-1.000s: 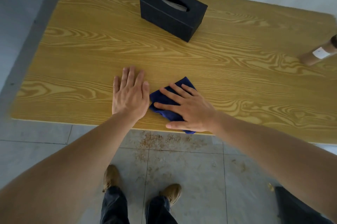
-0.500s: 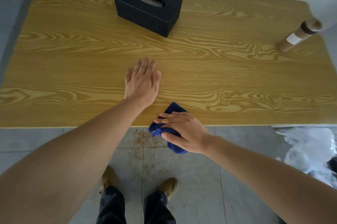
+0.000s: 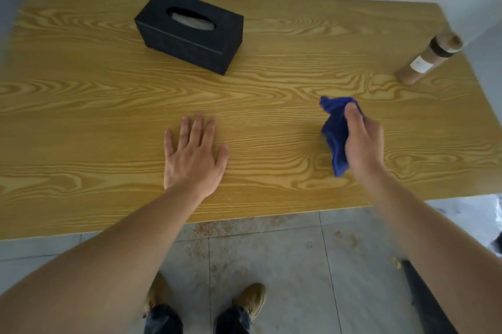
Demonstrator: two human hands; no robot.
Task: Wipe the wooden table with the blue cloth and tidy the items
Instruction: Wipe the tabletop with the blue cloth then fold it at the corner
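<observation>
The wooden table (image 3: 95,116) fills the middle of the head view. My left hand (image 3: 194,155) lies flat on it near the front edge, fingers spread, holding nothing. My right hand (image 3: 362,140) grips the bunched blue cloth (image 3: 335,132) over the right part of the table, and the cloth hangs crumpled from my fingers. A black tissue box (image 3: 190,30) stands at the back, left of centre. A tan bottle (image 3: 429,60) with a dark band and a white label stands near the right edge, beyond the cloth.
A pale wall runs behind the table. Grey floor tiles (image 3: 271,265) with brown stains lie below the front edge, where my shoes (image 3: 250,298) show. A dark object (image 3: 423,298) rests on the floor at the lower right.
My right hand has lifted the cloth off the table's front edge and carried it right and further in. My left hand has stayed flat on the table.
</observation>
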